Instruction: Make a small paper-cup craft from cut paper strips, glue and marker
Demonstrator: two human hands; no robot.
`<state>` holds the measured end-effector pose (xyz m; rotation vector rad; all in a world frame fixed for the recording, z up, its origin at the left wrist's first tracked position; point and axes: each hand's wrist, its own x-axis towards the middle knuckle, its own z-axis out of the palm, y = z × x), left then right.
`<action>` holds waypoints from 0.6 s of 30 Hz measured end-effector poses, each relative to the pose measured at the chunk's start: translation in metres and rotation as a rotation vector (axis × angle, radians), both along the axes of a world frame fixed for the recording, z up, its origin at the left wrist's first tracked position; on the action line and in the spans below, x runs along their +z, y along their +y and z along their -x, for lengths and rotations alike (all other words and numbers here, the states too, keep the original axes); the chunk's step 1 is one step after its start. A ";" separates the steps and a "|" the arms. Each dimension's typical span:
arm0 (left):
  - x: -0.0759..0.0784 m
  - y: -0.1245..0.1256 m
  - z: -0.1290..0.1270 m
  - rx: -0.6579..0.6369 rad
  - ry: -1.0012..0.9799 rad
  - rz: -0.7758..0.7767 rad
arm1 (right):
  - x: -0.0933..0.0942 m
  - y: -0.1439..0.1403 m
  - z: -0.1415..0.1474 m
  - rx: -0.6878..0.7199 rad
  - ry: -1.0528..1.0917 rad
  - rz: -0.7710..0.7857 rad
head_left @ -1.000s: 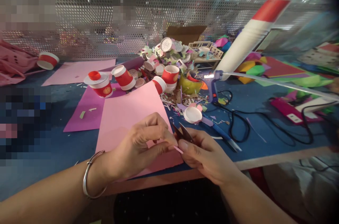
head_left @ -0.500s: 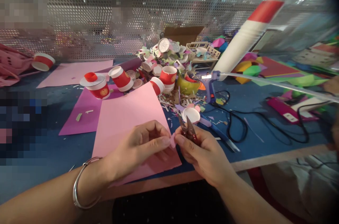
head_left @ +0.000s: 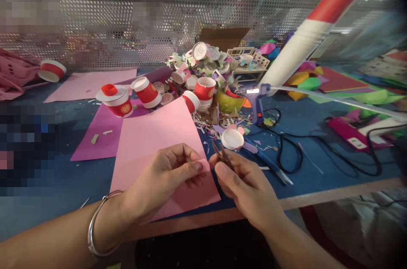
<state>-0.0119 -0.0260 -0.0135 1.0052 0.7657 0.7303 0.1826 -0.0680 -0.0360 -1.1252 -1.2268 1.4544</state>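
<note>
My left hand (head_left: 165, 175) pinches a small pink paper piece (head_left: 205, 164) between thumb and forefinger, just above a large pink paper sheet (head_left: 159, 141) lying on the blue table (head_left: 302, 175). My right hand (head_left: 244, 184) grips small scissors (head_left: 221, 154), whose blades point up and left beside the pink piece. The two hands almost touch at the fingertips. A metal bangle sits on my left wrist.
Behind the sheet lie red-and-white paper cups (head_left: 148, 91), a heap of paper scraps (head_left: 206, 65), a white lid (head_left: 232, 138), a blue glue gun (head_left: 256, 101) with black cables (head_left: 302, 150), a purple sheet (head_left: 101, 131) and coloured paper at the right. A perforated metal screen closes the back.
The scissor blades have swung from pointing right to upright and left. The pink piece has turned between my fingers, and both hands have stayed over the sheet's near right corner.
</note>
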 end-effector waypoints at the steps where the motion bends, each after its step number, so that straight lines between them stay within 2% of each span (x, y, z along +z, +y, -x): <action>1: 0.001 0.000 0.000 0.014 0.017 -0.015 | -0.002 -0.001 0.000 0.001 0.027 -0.001; 4: 0.002 0.001 0.000 0.044 0.084 -0.099 | -0.003 -0.002 0.000 0.006 0.048 -0.013; 11: 0.005 0.000 0.004 0.073 0.105 -0.195 | 0.004 0.000 0.001 0.079 -0.135 -0.036; 18: 0.002 0.001 0.001 0.034 0.192 -0.295 | 0.004 -0.002 0.003 0.047 -0.094 -0.064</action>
